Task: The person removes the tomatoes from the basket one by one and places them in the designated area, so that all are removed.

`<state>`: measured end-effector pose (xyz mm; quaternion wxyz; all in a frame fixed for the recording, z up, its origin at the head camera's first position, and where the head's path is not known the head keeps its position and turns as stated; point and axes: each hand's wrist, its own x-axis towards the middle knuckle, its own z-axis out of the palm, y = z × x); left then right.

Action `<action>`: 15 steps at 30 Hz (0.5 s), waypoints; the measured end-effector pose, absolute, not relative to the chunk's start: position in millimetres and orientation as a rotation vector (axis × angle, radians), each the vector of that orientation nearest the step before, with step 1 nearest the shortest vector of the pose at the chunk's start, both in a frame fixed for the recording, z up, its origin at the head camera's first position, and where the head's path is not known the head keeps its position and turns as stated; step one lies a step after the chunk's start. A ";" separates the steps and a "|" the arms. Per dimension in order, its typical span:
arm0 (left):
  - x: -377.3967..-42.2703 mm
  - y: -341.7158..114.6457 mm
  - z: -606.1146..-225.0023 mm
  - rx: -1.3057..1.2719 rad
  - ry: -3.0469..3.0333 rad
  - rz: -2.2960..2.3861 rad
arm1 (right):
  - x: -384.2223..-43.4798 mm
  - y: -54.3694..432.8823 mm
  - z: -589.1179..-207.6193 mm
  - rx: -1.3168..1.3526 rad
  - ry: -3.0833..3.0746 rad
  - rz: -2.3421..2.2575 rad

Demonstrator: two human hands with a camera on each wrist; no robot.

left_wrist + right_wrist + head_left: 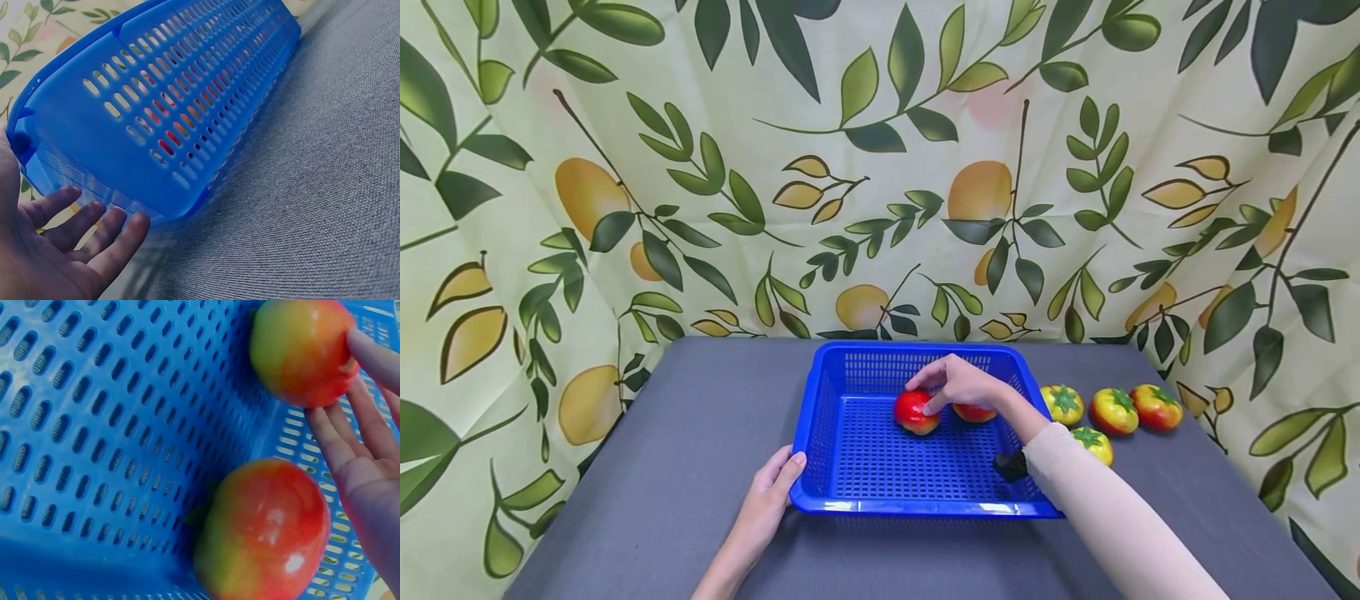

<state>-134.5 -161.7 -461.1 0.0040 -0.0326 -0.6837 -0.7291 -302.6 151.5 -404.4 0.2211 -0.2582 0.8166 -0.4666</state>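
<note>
A blue perforated plastic basket (925,506) stands on the table. At its near left corner my left hand (772,481) holds the rim, thumb on top; in the left wrist view its fingers spread below, beside the basket wall. Inside, my right hand (964,385) grips a red and yellow tomato (915,415) between thumb and fingertips, green leafy top turned down. A second tomato (974,412) lies in the basket under that hand, partly hidden by it. The right wrist view shows both, the gripped tomato (303,353) above and the other tomato (265,531) below.
Right of the basket, several more tomatoes (1114,412) with green star-shaped tops sit on the grey table (700,417); my right forearm partly covers one. A leaf-and-fruit patterned cloth (805,250) hangs behind and along both sides.
</note>
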 end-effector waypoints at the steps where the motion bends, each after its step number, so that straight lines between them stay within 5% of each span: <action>1: -134.4 -161.7 -461.2 -0.101 -2.143 -2.283 | -303.0 151.0 -405.5 -0.722 2.257 -1.286; 15: -134.7 -160.9 -461.4 -0.108 -2.148 -2.280 | -304.1 146.1 -409.3 -0.766 2.241 -1.183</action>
